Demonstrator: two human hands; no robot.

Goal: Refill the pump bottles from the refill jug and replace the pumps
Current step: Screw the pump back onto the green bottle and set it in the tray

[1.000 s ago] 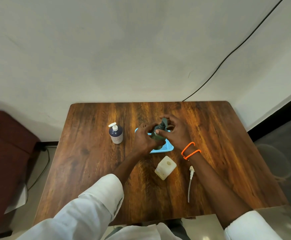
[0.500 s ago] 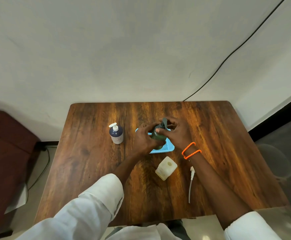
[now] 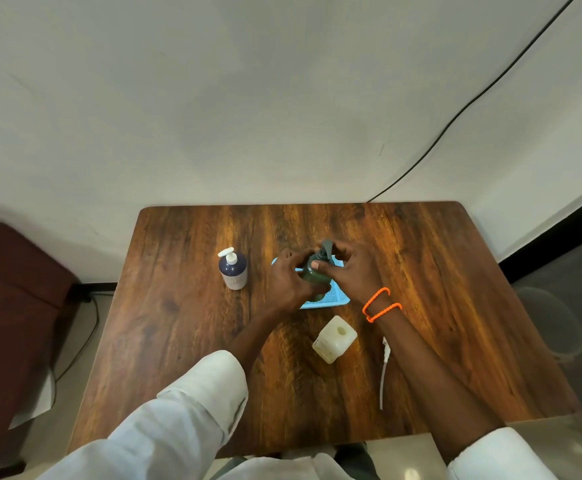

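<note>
A dark green pump bottle (image 3: 313,277) stands on a light blue tray (image 3: 338,298) at the table's middle. My left hand (image 3: 287,280) wraps around the bottle's body. My right hand (image 3: 348,268) grips the dark green pump head (image 3: 326,249) at the bottle's top. A dark blue bottle with a white pump (image 3: 233,268) stands upright to the left. Nearer me stands a whitish square bottle (image 3: 334,338) with its neck uncovered. A loose white pump with a long tube (image 3: 384,370) lies flat to its right, partly under my right forearm.
The wooden table (image 3: 178,341) stands against a white wall. A black cable (image 3: 455,116) runs down the wall to the table's back edge. A dark red seat (image 3: 9,306) is at the left. A round stool (image 3: 552,323) is on the floor to the right.
My right hand has turned slightly around the green pump head; the pump spout points a little differently. The left hand stays on the bottle. Nothing else has moved.
</note>
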